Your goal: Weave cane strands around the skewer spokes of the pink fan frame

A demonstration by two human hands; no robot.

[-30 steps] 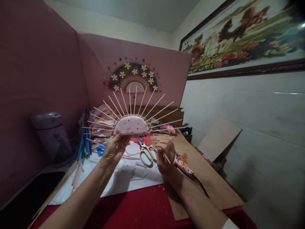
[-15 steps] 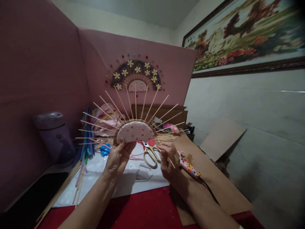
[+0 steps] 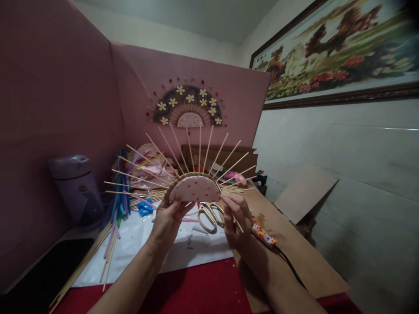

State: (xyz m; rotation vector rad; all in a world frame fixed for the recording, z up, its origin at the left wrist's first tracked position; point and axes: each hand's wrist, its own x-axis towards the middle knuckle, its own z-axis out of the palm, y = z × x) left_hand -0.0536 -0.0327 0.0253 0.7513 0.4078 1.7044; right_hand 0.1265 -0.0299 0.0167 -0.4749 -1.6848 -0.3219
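Observation:
My left hand grips the lower left edge of a half-round piece covered in pale pink fabric with reddish dots. Thin wooden sticks fan out from its curved brown rim. My right hand is closed on a loose thin wooden stick, which lies slantwise through the fingers; its upper end is close to the piece's lower right corner, and whether they touch I cannot tell. Beneath the piece, gold-handled scissors lie on the white sheet.
A finished-looking flowered fan hangs on the pink panel. Bundled coloured strips and a purple container stand left. A patterned tool with a black cord lies on the brown board at right. A blue packet rests on the sheet.
The half-round piece has moved slightly right and down and its sticks have tilted. My right hand, still on the loose stick, has shifted a little to the right.

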